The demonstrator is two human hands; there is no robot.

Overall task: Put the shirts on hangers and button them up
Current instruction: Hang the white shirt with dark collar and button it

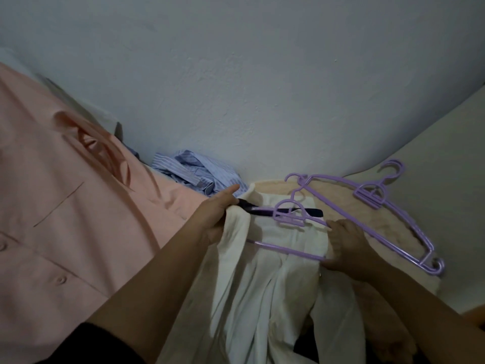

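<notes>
STATE: your left hand [215, 214] fingers grip the white cotton shirt [262, 279] shoulder on the bed; right hand [346, 245] fingers pinch the purple plastic hanger [288, 219] | RISK: collar slips off hanger arm if you release early; spare purple hangers [372, 195] may snag.

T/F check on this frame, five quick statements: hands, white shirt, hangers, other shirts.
1. Both hands grip the white shirt. True: left hand at one shoulder, right hand at the other.
2. A purple hanger sits at the white shirt's collar. True.
3. The spare hangers are black. False: purple.
4. The striped shirt is on a hanger. False: it lies crumpled by the wall.
5. The pink shirt lies right of the white one. False: left.
</notes>
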